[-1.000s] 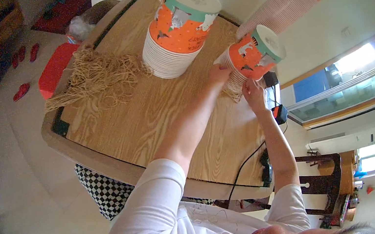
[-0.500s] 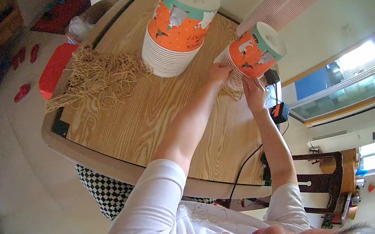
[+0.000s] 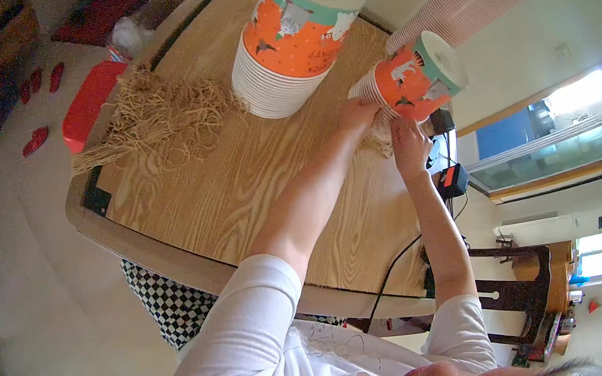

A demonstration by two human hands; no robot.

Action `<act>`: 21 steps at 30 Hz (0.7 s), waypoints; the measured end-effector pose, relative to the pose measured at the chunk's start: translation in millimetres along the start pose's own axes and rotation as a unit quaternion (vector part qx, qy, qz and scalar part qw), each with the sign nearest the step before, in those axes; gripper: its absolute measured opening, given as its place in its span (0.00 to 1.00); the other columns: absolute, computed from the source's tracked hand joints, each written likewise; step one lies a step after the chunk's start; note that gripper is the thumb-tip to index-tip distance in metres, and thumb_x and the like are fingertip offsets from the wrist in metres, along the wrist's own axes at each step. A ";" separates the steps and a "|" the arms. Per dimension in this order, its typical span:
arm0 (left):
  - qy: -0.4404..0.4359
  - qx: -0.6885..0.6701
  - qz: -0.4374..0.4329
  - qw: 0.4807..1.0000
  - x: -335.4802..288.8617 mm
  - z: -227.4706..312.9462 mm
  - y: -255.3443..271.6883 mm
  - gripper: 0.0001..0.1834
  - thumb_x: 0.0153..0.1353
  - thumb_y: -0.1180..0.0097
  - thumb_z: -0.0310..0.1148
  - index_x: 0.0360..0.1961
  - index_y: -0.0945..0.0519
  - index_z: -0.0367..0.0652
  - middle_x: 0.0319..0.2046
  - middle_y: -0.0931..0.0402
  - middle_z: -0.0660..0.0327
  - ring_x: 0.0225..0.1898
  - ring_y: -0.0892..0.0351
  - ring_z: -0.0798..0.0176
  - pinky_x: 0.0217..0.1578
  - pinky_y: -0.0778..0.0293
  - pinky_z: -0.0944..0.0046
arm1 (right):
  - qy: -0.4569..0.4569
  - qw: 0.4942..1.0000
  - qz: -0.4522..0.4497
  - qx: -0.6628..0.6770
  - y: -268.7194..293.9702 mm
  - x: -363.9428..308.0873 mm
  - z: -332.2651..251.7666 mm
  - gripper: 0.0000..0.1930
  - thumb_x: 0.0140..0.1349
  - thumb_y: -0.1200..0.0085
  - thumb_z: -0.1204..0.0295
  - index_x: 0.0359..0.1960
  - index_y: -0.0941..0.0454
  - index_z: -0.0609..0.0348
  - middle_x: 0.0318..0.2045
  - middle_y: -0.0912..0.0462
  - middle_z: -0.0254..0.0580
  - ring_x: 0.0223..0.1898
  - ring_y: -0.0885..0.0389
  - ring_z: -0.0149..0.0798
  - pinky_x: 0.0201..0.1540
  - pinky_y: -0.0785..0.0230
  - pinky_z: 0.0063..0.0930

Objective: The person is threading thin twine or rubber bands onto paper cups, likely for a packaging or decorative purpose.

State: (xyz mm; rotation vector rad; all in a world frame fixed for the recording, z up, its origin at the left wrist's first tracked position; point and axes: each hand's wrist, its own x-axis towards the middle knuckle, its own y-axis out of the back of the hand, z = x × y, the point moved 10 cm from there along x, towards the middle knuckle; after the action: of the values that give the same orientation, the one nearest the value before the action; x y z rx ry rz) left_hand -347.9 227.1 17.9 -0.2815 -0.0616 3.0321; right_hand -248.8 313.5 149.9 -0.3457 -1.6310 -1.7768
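A short stack of orange-and-green paper cups stands upside down at the right of the table. My left hand is closed at the rims on the stack's near left side. On the near right side, my right hand pinches the rims, its fingertips partly hidden. Some tan string shows between the hands, below the stack. To the left of it is a taller, larger upturned stack of matching paper cups. A spread bundle of tan string lies at the table's left edge.
A long leaning cup stack rises behind the short one, and another stack is cut off at the top. Black adapters and a cable lie along the wood-grain table's right side. A red stool stands at left.
Both hands stay at the short stack's rims with little movement. The view has shifted slightly, so the stacks sit a little farther right.
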 end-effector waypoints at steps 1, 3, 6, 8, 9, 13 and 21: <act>0.000 0.000 -0.002 1.000 2.1 -0.1 -2.5 0.18 0.52 0.44 0.45 0.25 0.19 0.38 0.22 0.22 0.56 0.23 0.24 0.61 0.24 0.30 0.60 | -0.003 0.999 -0.017 -0.033 -5.4 1.9 2.0 0.05 0.54 0.46 0.69 0.31 0.23 0.53 0.31 0.22 0.40 0.28 0.20 0.45 0.26 0.27 0.38; 0.052 -0.091 0.002 0.995 4.4 -11.0 -4.2 0.15 0.46 0.40 0.39 0.25 0.18 0.35 0.22 0.20 0.54 0.24 0.21 0.58 0.27 0.28 0.58 | -0.013 0.998 -0.052 -0.035 -11.1 7.6 2.5 0.05 0.54 0.47 0.68 0.31 0.24 0.53 0.30 0.22 0.40 0.28 0.20 0.45 0.26 0.28 0.39; 0.038 -0.095 0.053 0.993 1.9 -12.3 9.0 0.14 0.45 0.40 0.38 0.26 0.18 0.35 0.24 0.20 0.53 0.26 0.20 0.57 0.29 0.27 0.57 | -0.014 0.996 -0.086 -0.018 -13.9 13.3 -2.8 0.06 0.55 0.48 0.67 0.31 0.27 0.54 0.30 0.22 0.42 0.27 0.21 0.48 0.25 0.29 0.42; 0.044 -0.086 0.046 0.994 -10.9 1.0 0.0 0.14 0.45 0.40 0.38 0.26 0.18 0.35 0.24 0.20 0.52 0.27 0.20 0.57 0.30 0.27 0.57 | -0.019 0.996 -0.089 -0.016 -12.9 8.5 13.0 0.06 0.54 0.48 0.68 0.31 0.29 0.54 0.31 0.22 0.43 0.26 0.22 0.51 0.26 0.29 0.44; 0.048 -0.076 0.056 0.994 -16.5 4.6 7.0 0.14 0.44 0.41 0.37 0.27 0.18 0.35 0.24 0.20 0.51 0.28 0.19 0.57 0.31 0.26 0.57 | -0.015 0.996 -0.091 -0.019 -13.5 9.7 10.6 0.06 0.55 0.48 0.67 0.32 0.28 0.53 0.31 0.23 0.42 0.27 0.21 0.49 0.25 0.29 0.44; 0.038 -0.072 0.083 0.993 -10.8 -1.2 16.2 0.14 0.44 0.41 0.37 0.27 0.18 0.36 0.25 0.20 0.50 0.29 0.19 0.57 0.32 0.26 0.57 | -0.007 0.996 -0.086 0.012 -9.9 13.6 2.2 0.06 0.54 0.48 0.69 0.31 0.29 0.54 0.31 0.22 0.42 0.27 0.21 0.49 0.27 0.29 0.44; 0.042 -0.027 -0.004 0.999 -7.3 2.3 4.9 0.22 0.47 0.40 0.43 0.39 0.20 0.36 0.36 0.20 0.52 0.34 0.20 0.55 0.35 0.26 0.59 | 0.006 0.993 -0.122 0.003 -15.3 11.2 9.0 0.09 0.54 0.47 0.67 0.35 0.29 0.53 0.31 0.24 0.43 0.28 0.21 0.51 0.27 0.29 0.46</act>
State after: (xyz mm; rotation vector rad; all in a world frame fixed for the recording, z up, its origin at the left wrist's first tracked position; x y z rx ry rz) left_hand -341.6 221.4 21.3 -0.4103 -0.1379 3.0093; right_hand -269.0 318.2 146.7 -0.1362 -1.7285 -1.9471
